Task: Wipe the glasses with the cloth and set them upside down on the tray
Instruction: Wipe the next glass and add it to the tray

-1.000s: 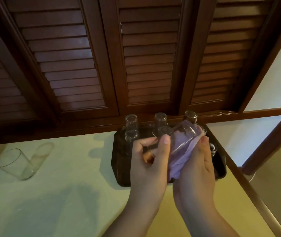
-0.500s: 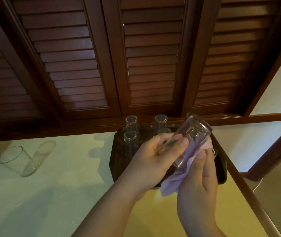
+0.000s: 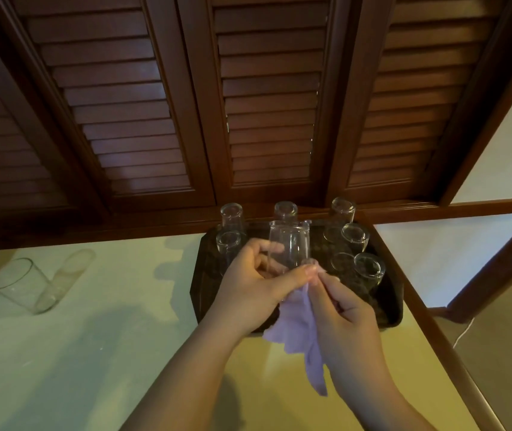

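1. 1 clear glass (image 3: 290,244) is standing out over the dark tray (image 3: 393,301), tall and straight-sided, with its flat end facing up and its lower part sitting in the left hand (image 3: 250,286).
2. 6 more glasses are sitting upside down on that tray: 3 along the back at 12 o'clock, 1 at 10 o'clock (image 3: 229,244), and 2 at 2 and 3 o'clock of the held glass.
3. The left hand is grasping the held glass, fingers curling round it from 9 o'clock and the thumb lying across its front.
4. The right hand (image 3: 346,315) is pinching the lilac cloth (image 3: 303,331) just at 5 o'clock of the glass; the cloth is hanging down between both hands.
5. 1 further glass (image 3: 19,284) is lying on its side on the pale counter (image 3: 92,353), far out at 9 o'clock.
6. The held glass's rim is being hidden by the left palm, and the tray's near edge by both hands.
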Available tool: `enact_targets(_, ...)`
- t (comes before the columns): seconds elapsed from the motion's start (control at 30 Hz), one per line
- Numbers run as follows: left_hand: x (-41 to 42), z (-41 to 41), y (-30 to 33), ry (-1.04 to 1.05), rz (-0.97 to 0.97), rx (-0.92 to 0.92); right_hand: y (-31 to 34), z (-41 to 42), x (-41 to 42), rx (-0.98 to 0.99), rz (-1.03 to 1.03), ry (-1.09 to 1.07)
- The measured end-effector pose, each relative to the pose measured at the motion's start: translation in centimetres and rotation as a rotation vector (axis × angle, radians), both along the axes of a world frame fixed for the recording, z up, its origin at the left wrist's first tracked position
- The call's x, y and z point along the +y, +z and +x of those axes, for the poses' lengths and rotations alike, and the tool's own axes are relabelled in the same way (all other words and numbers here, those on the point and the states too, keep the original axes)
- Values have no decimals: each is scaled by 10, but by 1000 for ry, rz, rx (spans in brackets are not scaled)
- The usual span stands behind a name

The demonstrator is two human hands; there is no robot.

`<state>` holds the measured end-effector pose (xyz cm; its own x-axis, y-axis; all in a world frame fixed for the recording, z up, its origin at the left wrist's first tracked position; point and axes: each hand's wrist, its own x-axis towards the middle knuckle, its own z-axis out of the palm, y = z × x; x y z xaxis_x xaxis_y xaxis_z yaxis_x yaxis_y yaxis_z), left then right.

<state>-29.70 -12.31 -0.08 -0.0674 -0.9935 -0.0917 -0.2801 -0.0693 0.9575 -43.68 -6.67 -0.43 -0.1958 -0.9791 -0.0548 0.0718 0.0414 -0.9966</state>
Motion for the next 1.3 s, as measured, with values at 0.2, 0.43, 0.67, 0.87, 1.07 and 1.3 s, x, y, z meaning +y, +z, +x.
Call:
enact_targets(0.2,-4,-3,-30,90,-59,-24,-31,-32,-4,448,29,181)
enact_targets(0.43,-9,-16,-64,178,-79,-19,-103,-66,-6,1199,-300,181)
enact_targets(0.67,-6,-27,-92,165,-32,-99,-152,-74,-4,1303,-366,306)
enact_targets(0.87,-14,-37,-103,205,-40,-169,-160,-76,-6,1305,-343,319)
enact_targets(1.07,-21,-46,-111,193,-33,-241,-161,-74,-4,1292,-335,308)
enact_targets(1.3,-22,-53,-110,194,-37,-291,-167,-75,-6,1272,-400,291)
